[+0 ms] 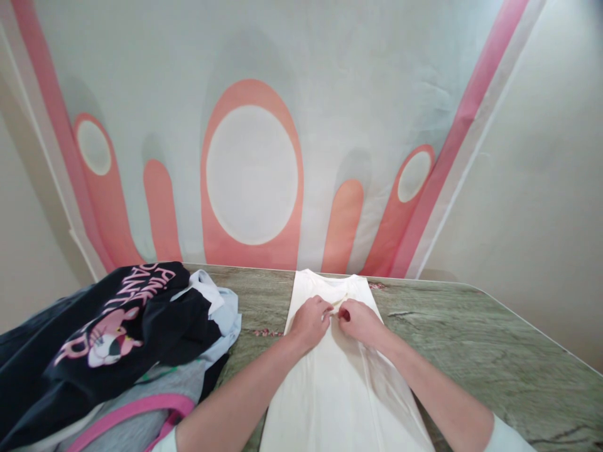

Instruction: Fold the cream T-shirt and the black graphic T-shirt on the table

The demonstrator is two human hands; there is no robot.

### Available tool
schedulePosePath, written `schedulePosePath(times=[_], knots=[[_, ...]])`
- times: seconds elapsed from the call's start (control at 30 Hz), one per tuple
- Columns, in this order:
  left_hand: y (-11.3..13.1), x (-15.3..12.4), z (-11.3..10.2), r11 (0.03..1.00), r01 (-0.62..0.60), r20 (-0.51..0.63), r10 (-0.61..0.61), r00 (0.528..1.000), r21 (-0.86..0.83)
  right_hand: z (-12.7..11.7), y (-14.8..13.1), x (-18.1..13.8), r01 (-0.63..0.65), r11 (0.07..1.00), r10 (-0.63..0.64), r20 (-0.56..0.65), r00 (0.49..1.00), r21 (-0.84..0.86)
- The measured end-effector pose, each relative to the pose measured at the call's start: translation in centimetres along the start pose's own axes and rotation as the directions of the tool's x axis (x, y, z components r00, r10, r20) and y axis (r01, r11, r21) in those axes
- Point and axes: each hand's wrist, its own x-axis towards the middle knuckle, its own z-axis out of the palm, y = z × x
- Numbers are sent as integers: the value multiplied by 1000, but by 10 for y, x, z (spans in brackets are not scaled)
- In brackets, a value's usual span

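White shirt [343, 389] in both curled hands [311, 321] [362, 322]

The white garment [343, 389] runs off the bottom edge, so its lower end is unseen. The left hand [309, 321] and right hand [362, 321] curl their fingertips under, hiding what they pinch, perhaps a small label. The black Pink Panther shirt [117, 320] and grey garment [141, 408] are cut off at the left and bottom edges. The pink marks [267, 332] on the table [471, 351] are too small to tell.
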Motion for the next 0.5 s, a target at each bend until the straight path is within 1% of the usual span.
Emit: schedulePosePath(times=[0.1, 0.17, 0.3, 0.37, 0.43, 0.5], knots=[[0, -1, -1, 1000, -30, 15, 30, 999, -2, -3, -1, -2, -8, 1000, 8, 18, 1000, 0], [1, -2, -2, 999, -40, 15, 40, 999, 2, -5, -4, -4, 3, 1000, -2, 6, 1000, -26], [2, -3, -3, 998, -57, 13, 57, 998, -7, -4, -13, -6, 25, 983, -37, -62, 997, -183], [2, -3, -3, 998, -62, 11, 62, 998, -10, -3, -16, -6, 23, 969, -43, -76, 996, -245], [2, -3, -4, 998, -64, 11, 64, 998, -9, -2, -15, -4, 16, 966, -37, -76, 996, -260], [2, -3, -4, 998, -64, 11, 65, 998, -10, -2, -11, -2, 6, 976, -20, -61, 998, -217]])
